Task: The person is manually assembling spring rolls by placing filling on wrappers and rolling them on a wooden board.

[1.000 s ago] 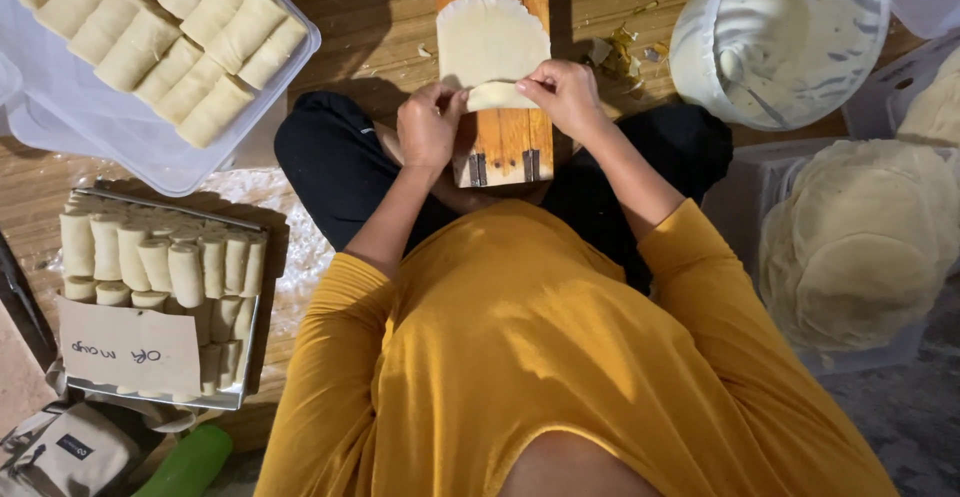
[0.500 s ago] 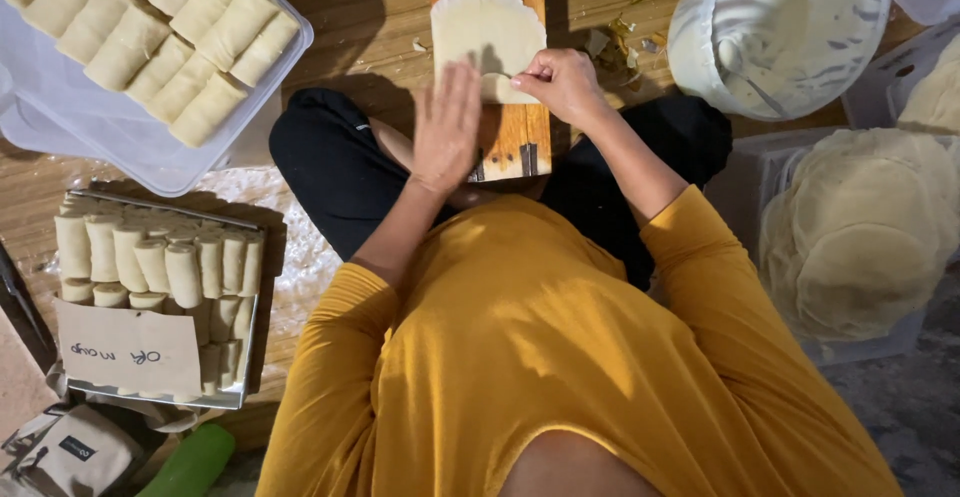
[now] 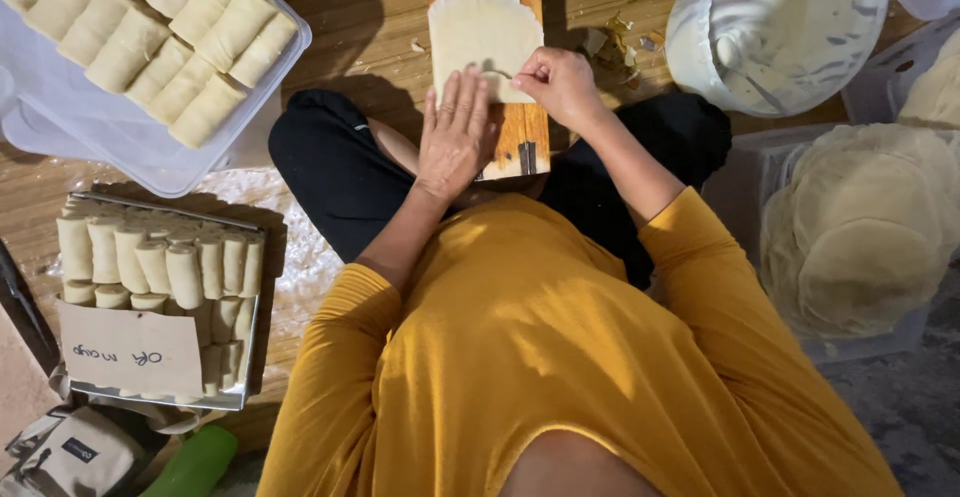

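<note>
The thin pale wrapper [image 3: 484,29] lies on the wooden board [image 3: 520,142] across the person's lap. Left hand [image 3: 455,137] lies flat and open, pinning its near edge, so the right hand [image 3: 558,82] can pinch and fold the corner

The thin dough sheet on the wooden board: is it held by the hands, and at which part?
The right hand pinches the dough sheet at its near edge. The left hand lies flat beside it on the wooden board, gripping nothing.
</note>
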